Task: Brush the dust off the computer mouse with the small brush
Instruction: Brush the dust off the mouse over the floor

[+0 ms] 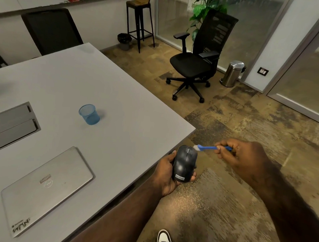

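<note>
The left hand [166, 173] wraps around the smooth black plastic computer mouse [185, 163], off the grey tabletop [119, 100] edge. At three o'clock, the right hand [243, 157] pinches the thin blue small brush [208, 148], bristles touching. The mouse looks light, slippery; hold its sides.

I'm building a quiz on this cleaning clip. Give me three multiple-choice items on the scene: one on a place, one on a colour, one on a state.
1. Where is the computer mouse?
A. On the table
B. In the left hand
C. In the mesh cup

2. What colour is the small brush handle?
A. Blue
B. Red
C. Black

3. What state is the laptop in?
A. Open
B. Closed
C. Standing on edge

Answers:
1 B, the left hand cradles it beyond the table edge.
2 A, blue shows beside the right hand.
3 B, its lid lies flat.
</note>
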Demonstrator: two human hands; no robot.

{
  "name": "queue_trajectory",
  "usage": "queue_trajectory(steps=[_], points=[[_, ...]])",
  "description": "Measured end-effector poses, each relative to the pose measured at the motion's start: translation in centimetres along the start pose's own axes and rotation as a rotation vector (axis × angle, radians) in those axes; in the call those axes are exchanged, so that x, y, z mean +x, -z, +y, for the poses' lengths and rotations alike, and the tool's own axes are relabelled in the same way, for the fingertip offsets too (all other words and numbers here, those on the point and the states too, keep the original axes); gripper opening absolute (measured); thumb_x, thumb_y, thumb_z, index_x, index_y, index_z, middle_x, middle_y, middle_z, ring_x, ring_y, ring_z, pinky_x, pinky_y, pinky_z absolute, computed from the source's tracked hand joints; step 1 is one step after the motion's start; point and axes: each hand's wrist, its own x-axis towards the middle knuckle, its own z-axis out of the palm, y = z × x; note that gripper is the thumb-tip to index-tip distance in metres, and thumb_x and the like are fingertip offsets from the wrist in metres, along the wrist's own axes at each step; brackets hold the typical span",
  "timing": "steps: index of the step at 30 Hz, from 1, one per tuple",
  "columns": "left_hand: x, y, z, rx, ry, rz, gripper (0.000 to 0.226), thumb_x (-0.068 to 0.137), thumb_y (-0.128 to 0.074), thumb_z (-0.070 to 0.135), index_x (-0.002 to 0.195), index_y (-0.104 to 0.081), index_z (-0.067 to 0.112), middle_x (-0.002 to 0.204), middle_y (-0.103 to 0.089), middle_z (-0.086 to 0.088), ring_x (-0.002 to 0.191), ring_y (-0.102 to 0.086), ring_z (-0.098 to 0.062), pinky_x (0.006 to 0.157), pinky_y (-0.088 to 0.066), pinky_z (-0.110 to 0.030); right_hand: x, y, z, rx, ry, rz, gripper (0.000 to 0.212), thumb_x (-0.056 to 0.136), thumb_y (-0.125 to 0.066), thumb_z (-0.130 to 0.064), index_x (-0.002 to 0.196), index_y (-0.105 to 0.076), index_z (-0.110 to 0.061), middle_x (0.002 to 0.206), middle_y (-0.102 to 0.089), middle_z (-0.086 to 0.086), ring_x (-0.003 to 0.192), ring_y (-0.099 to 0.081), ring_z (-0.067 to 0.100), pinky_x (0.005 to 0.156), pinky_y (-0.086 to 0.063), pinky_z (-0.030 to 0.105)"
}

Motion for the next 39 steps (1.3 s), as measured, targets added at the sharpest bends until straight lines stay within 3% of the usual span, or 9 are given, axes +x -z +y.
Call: queue_trajectory(steps=[2, 6, 10, 15, 20, 26, 31, 36, 39], points=[[0.0, 0.0, -0.1, 0.015, 0.005, -0.010, 0.062, 0.100, -0.028, 0.045, 0.105, -0.071, 0.000, 0.091, -0.071, -0.023, 0.070, -0.069, -0.035, 0.061, -0.060, -0.039, 0.3, 0.1, 0.0, 0.037, -0.013, 0.024, 0.013, 0.089, -0.064, -0.020, 0.097, -0.074, -0.018, 0.072, -0.074, -0.005, 0.063, -0.071, 0.013, 0.058, -0.061, 0.038], [0.1, 0.0, -0.1, 0.035, -0.003, -0.014, 0.062, 0.099, -0.028, 0.044, 0.104, -0.073, 0.001, 0.091, -0.071, -0.023, 0.071, -0.067, -0.034, 0.062, -0.059, -0.039, 0.1, 0.3, -0.4, 0.131, 0.008, -0.126, 0.015, 0.087, -0.065, -0.020, 0.091, -0.069, -0.034, 0.073, -0.074, -0.012, 0.069, -0.072, -0.002, 0.064, -0.062, 0.030], [-0.2, 0.1, 0.0, 0.043, 0.005, -0.025, 0.061, 0.099, -0.030, 0.044, 0.106, -0.072, 0.001, 0.091, -0.071, -0.022, 0.071, -0.068, -0.034, 0.061, -0.059, -0.038, 0.7, 0.5, 0.2, 0.035, -0.026, -0.018, 0.012, 0.089, -0.063, -0.021, 0.096, -0.073, -0.021, 0.073, -0.074, -0.005, 0.068, -0.073, 0.015, 0.065, -0.061, 0.046], [-0.5, -0.3, 0.3, 0.104, -0.011, 0.000, 0.057, 0.100, -0.031, 0.043, 0.111, -0.067, 0.001, 0.090, -0.070, -0.022, 0.070, -0.067, -0.033, 0.058, -0.058, -0.037, 0.4, 0.1, -0.1, 0.130, 0.031, -0.066, 0.014, 0.088, -0.063, -0.021, 0.098, -0.073, -0.021, 0.076, -0.075, -0.011, 0.070, -0.072, 0.002, 0.065, -0.062, 0.032], [-0.8, -0.8, 0.2, 0.165, 0.007, 0.001, 0.059, 0.099, -0.032, 0.043, 0.127, -0.058, -0.001, 0.096, -0.066, -0.022, 0.072, -0.065, -0.033, 0.059, -0.057, -0.038, 0.6, -0.1, -0.4, 0.044, 0.043, -0.033, 0.012, 0.089, -0.063, -0.023, 0.094, -0.073, -0.023, 0.072, -0.074, -0.006, 0.063, -0.071, 0.017, 0.059, -0.060, 0.045], [-1.0, -0.9, 0.0, 0.185, 0.022, 0.031, 0.059, 0.100, -0.030, 0.045, 0.130, -0.056, 0.001, 0.099, -0.064, -0.022, 0.074, -0.064, -0.033, 0.062, -0.056, -0.039, 0.5, 0.1, -0.8, 0.066, 0.052, -0.061, 0.012, 0.089, -0.063, -0.020, 0.096, -0.073, -0.020, 0.075, -0.073, -0.009, 0.067, -0.072, 0.015, 0.063, -0.060, 0.044], [-0.9, -0.7, -0.2, 0.148, -0.001, 0.039, 0.057, 0.100, -0.031, 0.045, 0.126, -0.058, 0.003, 0.096, -0.066, -0.020, 0.074, -0.066, -0.029, 0.063, -0.058, -0.039, -0.7, -0.1, -1.6, 0.127, 0.089, -0.338, 0.014, 0.088, -0.064, -0.026, 0.085, -0.071, -0.038, 0.076, -0.074, -0.014, 0.069, -0.070, 0.005, 0.063, -0.060, 0.032], [-0.9, -0.6, 0.0, 0.072, 0.003, 0.046, 0.051, 0.100, -0.032, 0.043, 0.122, -0.059, 0.006, 0.097, -0.067, -0.022, 0.077, -0.067, -0.032, 0.071, -0.057, -0.045, -0.6, -0.6, -0.9, 0.035, 0.082, -0.069, 0.017, 0.090, -0.060, -0.027, 0.103, -0.071, -0.025, 0.074, -0.074, 0.003, 0.067, -0.072, 0.021, 0.060, -0.059, 0.046], [-1.0, -0.5, -0.1, 0.037, -0.013, 0.040, 0.050, 0.100, -0.032, 0.042, 0.123, -0.058, 0.005, 0.107, -0.064, -0.023, 0.080, -0.067, -0.032, 0.071, -0.056, -0.045, -1.3, -0.6, -1.3, 0.060, 0.100, -0.205, 0.019, 0.087, -0.055, -0.040, 0.097, -0.070, -0.034, 0.071, -0.072, -0.002, 0.054, -0.064, 0.003, 0.047, -0.054, 0.024]])
